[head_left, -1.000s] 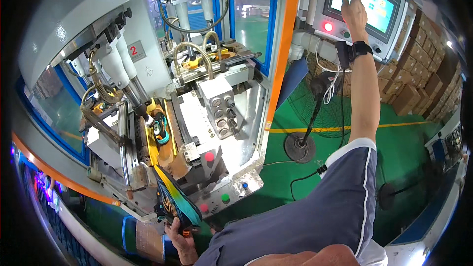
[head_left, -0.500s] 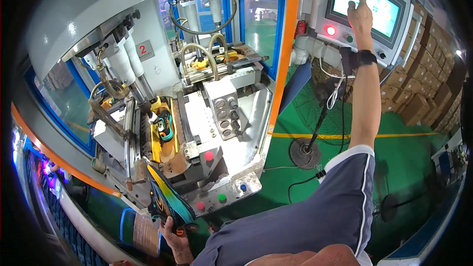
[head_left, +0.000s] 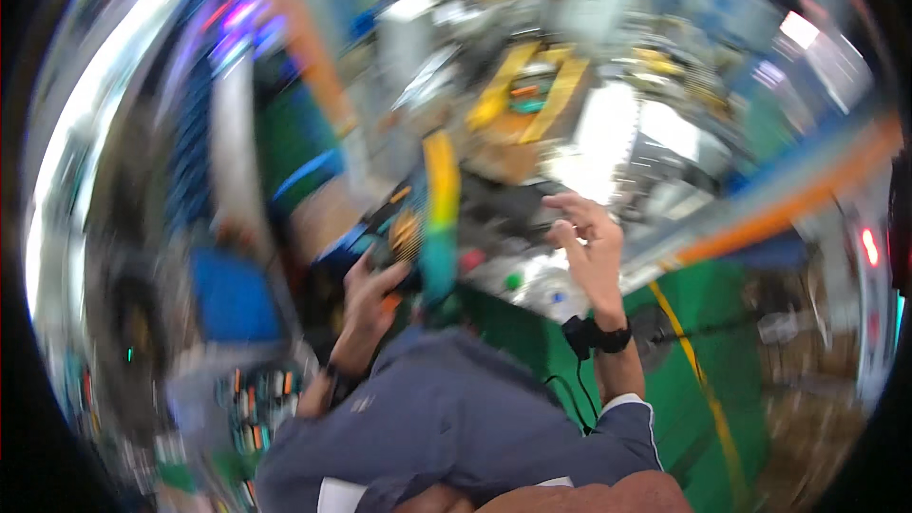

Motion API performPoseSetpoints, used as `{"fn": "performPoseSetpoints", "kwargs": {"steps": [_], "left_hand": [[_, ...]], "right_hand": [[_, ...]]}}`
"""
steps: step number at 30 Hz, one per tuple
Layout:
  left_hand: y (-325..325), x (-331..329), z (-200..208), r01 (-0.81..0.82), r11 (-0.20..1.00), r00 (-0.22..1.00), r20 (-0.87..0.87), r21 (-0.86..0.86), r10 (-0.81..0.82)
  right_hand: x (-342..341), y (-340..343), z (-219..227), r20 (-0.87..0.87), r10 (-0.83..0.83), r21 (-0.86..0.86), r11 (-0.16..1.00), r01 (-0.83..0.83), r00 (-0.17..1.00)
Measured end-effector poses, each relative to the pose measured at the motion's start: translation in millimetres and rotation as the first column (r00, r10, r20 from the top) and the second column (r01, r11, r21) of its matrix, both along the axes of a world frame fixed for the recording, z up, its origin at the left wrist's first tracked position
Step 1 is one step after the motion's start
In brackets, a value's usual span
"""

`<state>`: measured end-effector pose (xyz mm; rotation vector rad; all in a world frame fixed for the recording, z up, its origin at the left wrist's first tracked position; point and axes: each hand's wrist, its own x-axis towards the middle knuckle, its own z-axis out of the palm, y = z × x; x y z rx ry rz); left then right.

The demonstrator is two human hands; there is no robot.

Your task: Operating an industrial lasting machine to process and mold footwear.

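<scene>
My left hand [head_left: 366, 309] is closed on a shoe [head_left: 440, 218] with a dark upper, orange laces and a sole fading from yellow to teal. The shoe is tilted, sole facing right, in front of the machine. My right hand [head_left: 594, 252] hovers over the machine's front edge, fingers apart and holding nothing. Beyond both hands, a yellow fixture [head_left: 494, 95] in the machine has a teal and orange shoe [head_left: 530, 100] between its two sides. Motion blur hides fine detail.
Along the machine's front edge are a red button [head_left: 472, 259], a green button [head_left: 514, 280] and a blue button [head_left: 557, 297]. An orange frame post [head_left: 304, 38] rises at left; an orange beam [head_left: 788, 209] runs at right. A rack of shoes [head_left: 256, 408] shows lower left.
My right hand has left the touch screen and come down to the machine's front. The view has swung left. The left hand still holds the shoe, now nearer the middle.
</scene>
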<state>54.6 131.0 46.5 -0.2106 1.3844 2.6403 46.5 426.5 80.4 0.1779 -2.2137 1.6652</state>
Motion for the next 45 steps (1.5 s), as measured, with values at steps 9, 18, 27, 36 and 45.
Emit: {"fn": "performPoseSetpoints", "kwargs": {"steps": [9,18,27,36,45], "left_hand": [[-92.8,76.1,0.5,-0.443,0.767,0.888,-0.109,-0.464,0.447],[-211.0,138.9,-17.9,-0.624,0.673,0.782,-0.318,-0.398,0.536],[-272.4,128.6,-87.7,-0.44,0.859,0.882,-0.05,0.262,0.468],[-210.5,54.2,-63.4,-0.145,0.959,0.989,0.016,0.245,0.145],[-91.9,-13.4,13.8,-0.036,0.999,0.976,-0.216,-0.02,0.031]], "right_hand": [[-34.7,-247.7,-69.7,0.038,0.842,-0.5,0.483,-0.719,0.539],[-13.5,-382.1,-73.0,-0.092,0.975,-0.187,0.181,-0.966,0.201],[19.9,-442.9,-60.2,0.181,0.841,-0.199,0.539,-0.819,0.509],[5.0,-319.2,-30.3,0.256,0.735,-0.433,0.668,-0.605,0.628],[-18.4,-219.7,6.5,0.235,0.429,-0.174,0.901,-0.397,0.872]]}}
